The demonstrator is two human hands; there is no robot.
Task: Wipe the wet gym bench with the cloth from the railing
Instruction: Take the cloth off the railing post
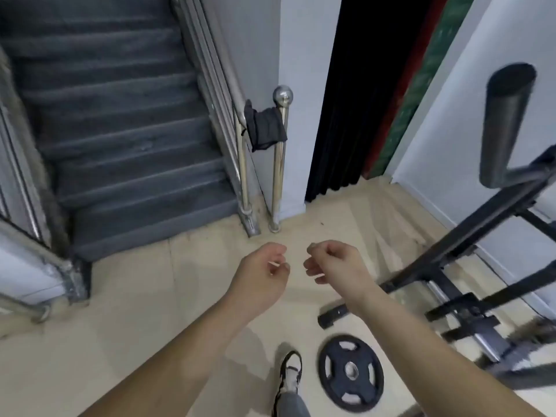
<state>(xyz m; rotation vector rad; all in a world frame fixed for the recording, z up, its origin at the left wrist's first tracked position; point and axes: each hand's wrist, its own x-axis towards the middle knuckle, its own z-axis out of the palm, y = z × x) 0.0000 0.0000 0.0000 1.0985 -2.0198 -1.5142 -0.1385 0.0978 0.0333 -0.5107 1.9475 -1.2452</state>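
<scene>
A dark grey cloth [264,127] hangs over the steel stair railing [240,115], just left of the post with a ball top [282,96]. My left hand [261,272] and my right hand [334,266] are held out side by side in front of me, well below the cloth and apart from it. Both hands hold nothing, with fingers loosely curled. At the right stands a black metal gym frame [445,260] with a padded roller [505,121]; the bench's seat surface is not visible.
Grey carpeted stairs [126,152] rise at the left behind the railing. A black weight plate [350,371] lies on the beige floor beside my shoe [290,371]. A dark curtain [361,100] hangs right of the white wall corner.
</scene>
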